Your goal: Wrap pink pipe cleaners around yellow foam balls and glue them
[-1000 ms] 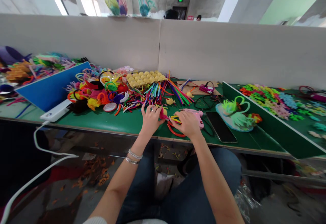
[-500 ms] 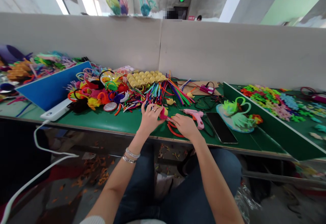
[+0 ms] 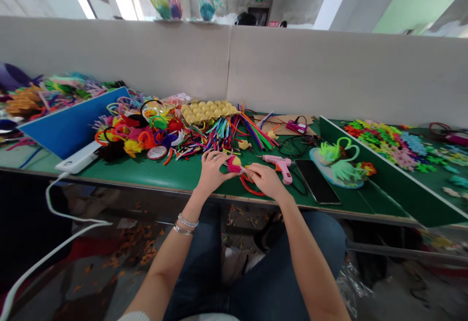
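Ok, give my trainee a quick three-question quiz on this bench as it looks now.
1. True or false: the pink glue gun is in the right hand.
2. Which hand holds the pink fuzzy piece? A) left hand B) neither
3. What dark flat thing lies right of the glue gun on the green table?

Key: 1 false; 2 A; 3 the phone.

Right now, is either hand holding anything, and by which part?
The left hand pinches a small pink-and-yellow craft piece at its left side; the right hand pinches its right end. The exact grip is too small to tell.
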{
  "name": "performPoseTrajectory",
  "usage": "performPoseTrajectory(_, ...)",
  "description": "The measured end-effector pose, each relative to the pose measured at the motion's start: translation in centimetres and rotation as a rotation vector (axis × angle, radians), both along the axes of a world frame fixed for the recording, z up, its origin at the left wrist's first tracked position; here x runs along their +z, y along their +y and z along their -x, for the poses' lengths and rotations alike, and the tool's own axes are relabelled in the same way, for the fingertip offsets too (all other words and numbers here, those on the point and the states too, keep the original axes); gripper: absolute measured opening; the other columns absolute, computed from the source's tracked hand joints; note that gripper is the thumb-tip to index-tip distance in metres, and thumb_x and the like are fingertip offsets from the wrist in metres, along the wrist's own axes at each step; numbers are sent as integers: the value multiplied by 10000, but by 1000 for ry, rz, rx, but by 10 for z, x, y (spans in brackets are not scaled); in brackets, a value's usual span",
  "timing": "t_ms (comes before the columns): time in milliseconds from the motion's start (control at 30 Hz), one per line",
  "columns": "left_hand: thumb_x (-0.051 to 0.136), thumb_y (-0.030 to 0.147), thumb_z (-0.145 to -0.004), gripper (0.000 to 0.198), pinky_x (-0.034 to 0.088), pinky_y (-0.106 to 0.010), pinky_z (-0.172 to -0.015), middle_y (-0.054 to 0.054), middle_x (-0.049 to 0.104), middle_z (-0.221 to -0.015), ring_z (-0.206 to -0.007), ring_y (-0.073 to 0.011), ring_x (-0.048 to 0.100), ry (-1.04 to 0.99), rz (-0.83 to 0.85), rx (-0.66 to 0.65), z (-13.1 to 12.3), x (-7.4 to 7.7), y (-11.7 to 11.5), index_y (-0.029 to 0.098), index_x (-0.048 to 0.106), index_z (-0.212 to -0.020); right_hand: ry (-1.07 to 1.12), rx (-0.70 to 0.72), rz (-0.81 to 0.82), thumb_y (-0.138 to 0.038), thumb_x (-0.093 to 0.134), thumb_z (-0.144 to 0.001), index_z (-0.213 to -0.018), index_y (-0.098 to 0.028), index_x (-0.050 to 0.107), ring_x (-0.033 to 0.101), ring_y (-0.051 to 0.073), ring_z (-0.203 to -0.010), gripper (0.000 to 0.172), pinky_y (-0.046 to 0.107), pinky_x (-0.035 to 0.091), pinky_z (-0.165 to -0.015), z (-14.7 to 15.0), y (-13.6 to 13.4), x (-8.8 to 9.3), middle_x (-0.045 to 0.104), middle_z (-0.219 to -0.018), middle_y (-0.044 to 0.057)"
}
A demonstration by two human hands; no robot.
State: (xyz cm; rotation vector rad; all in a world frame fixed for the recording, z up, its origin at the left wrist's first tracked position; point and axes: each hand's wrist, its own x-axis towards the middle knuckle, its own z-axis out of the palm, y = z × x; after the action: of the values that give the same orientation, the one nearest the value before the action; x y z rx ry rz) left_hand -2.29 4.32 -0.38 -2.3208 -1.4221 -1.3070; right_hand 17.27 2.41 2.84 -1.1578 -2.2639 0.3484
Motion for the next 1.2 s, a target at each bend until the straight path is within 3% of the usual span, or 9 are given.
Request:
performPoseTrajectory(367, 723, 369, -663, 402, 312, -417, -978, -59, 704, -941, -1000, -231, 557, -38, 66, -17, 1, -13, 4, 229, 646, -1031, -6, -25, 108, -481, 352, -903, -591, -191, 524, 460, 114, -568, 459, 239, 312, -571, 2, 0, 2, 542, -592, -5)
performPoseTrajectory(633, 742, 344, -645, 422, 363, -410, -940, -73, 681, -988, -1022, -240, 531, -172, 178, -23, -1, -18, 3, 225, 637, -1035, 93, 23, 270, -548, 359, -873, -544, -192, 433, 379, 101, -498, 490, 242, 292, -524, -2, 0, 4, 396, -483, -38)
performPoseTrajectory(1000, 761, 345, -621, 423, 411, -397, -925, -80, 673, -970, -994, -227, 551, -266, 200, -108, -3, -17, 3, 213, 647, -1006, 162, 102, 386, -554, 363, -863, -573, -180, 470, 412, 102, -520, 485, 239, 334, -549, -4, 3, 1, 456, -526, -28)
performPoseTrajectory(1200, 787, 336, -581, 432, 437, -409, -902, -87, 671, -956, -990, -239, 556, -330, 202, -129, -5, -16, 3, 210, 661, -974, 148, 99, 352, -557, 385, -854, -562, -171, 499, 437, 106, -556, 497, 243, 352, -571, -6, 3, 3, 491, -553, -20)
